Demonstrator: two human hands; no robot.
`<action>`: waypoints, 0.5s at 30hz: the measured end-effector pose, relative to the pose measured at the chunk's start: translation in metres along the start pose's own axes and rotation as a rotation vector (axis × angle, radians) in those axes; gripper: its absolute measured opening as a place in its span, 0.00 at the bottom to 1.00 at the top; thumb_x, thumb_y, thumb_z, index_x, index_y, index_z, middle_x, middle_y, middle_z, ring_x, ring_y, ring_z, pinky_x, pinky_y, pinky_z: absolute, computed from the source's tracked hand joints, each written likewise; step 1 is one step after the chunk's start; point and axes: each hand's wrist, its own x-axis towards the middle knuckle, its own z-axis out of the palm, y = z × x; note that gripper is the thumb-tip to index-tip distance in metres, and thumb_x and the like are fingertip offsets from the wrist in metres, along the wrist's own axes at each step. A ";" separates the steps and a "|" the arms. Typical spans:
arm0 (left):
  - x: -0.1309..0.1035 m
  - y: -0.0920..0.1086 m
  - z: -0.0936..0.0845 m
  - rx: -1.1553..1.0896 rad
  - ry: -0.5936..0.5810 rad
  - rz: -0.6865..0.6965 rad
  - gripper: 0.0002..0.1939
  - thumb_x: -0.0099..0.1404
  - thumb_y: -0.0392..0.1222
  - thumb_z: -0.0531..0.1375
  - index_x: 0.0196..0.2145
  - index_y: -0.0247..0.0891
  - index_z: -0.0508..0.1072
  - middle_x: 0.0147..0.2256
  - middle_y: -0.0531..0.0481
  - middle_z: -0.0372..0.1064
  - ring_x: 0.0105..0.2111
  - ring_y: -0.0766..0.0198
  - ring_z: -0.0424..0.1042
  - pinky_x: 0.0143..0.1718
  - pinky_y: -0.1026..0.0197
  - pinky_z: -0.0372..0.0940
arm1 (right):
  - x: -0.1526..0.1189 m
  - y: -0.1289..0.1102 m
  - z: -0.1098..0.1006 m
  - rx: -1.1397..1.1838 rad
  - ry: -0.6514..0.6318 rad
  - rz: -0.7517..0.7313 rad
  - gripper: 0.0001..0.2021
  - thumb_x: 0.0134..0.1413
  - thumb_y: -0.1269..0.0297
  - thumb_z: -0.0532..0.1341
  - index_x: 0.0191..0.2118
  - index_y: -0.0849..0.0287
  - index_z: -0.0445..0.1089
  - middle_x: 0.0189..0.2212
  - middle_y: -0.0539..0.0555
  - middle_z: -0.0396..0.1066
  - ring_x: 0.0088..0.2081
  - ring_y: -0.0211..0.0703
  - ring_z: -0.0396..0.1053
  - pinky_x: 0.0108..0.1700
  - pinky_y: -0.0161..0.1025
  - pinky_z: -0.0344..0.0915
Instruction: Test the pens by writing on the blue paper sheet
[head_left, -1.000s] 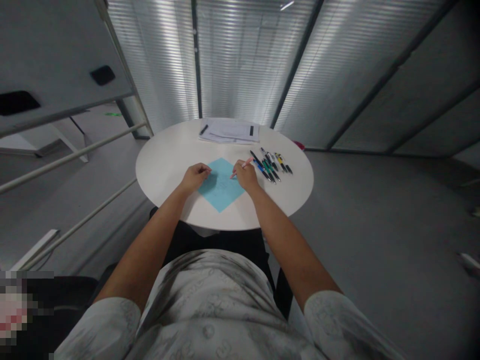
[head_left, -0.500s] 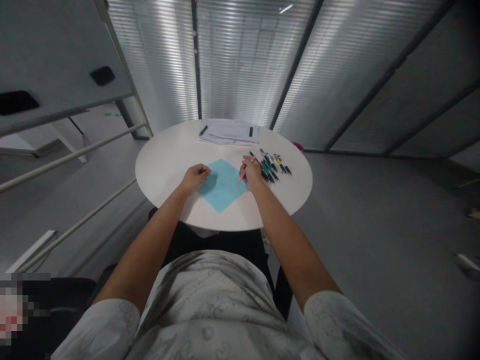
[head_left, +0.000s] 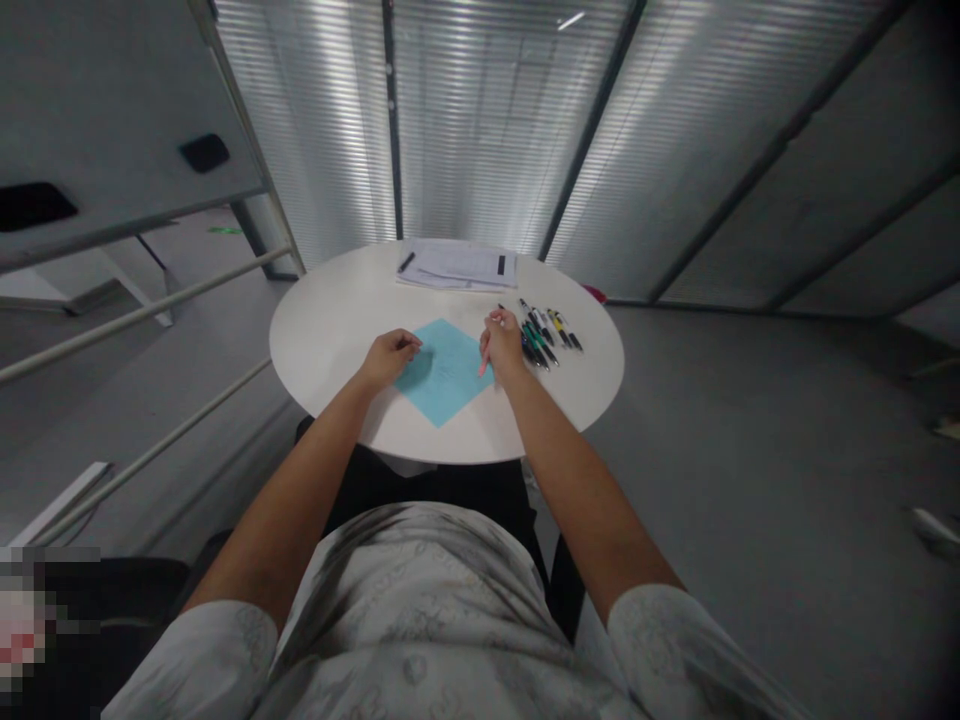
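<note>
A sheet of light blue paper (head_left: pixel 446 390) lies turned cornerwise on the table, with some faint marks near its middle. My right hand (head_left: pixel 504 340) is closed around a slim pink pen (head_left: pixel 484 362), its lower end slanting down over the paper's right corner. At the paper's left side is my left hand (head_left: pixel 391 356), fingers loosely curled together and nothing visible in them. It casts a shadow on the sheet; whether it touches the paper is hard to make out.
Several pens (head_left: pixel 538 335) lie in a loose group right of my right hand. A stack of white papers (head_left: pixel 457 265) with a dark pen (head_left: pixel 406 262) on it rests at the far edge of the round white table (head_left: pixel 315 330). White rails (head_left: pixel 165 300) stand to the left.
The pink pen has tilted more upright, and its lower end has shifted slightly right and down. My right hand's fingers have changed their pose a little. The left hand is nearly still.
</note>
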 end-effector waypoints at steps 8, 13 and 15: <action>-0.001 0.003 0.001 -0.016 0.007 -0.012 0.06 0.51 0.38 0.62 0.29 0.36 0.74 0.23 0.53 0.67 0.24 0.68 0.63 0.28 0.63 0.57 | -0.001 -0.004 0.000 0.077 -0.032 0.082 0.33 0.45 0.62 0.58 0.60 0.55 0.55 0.15 0.36 0.56 0.14 0.31 0.54 0.17 0.28 0.49; -0.002 0.004 0.001 -0.018 0.009 -0.021 0.07 0.51 0.39 0.62 0.29 0.36 0.74 0.23 0.53 0.67 0.24 0.68 0.63 0.28 0.62 0.56 | -0.003 -0.006 -0.004 -0.059 -0.055 0.035 0.34 0.49 0.62 0.53 0.64 0.55 0.54 0.22 0.42 0.63 0.15 0.32 0.54 0.18 0.31 0.51; -0.002 0.004 0.001 -0.017 0.014 -0.029 0.07 0.50 0.39 0.63 0.29 0.36 0.74 0.23 0.53 0.67 0.24 0.68 0.63 0.28 0.62 0.57 | -0.001 -0.006 -0.010 -0.300 -0.049 -0.071 0.33 0.51 0.65 0.52 0.65 0.54 0.50 0.29 0.48 0.69 0.18 0.35 0.59 0.21 0.33 0.56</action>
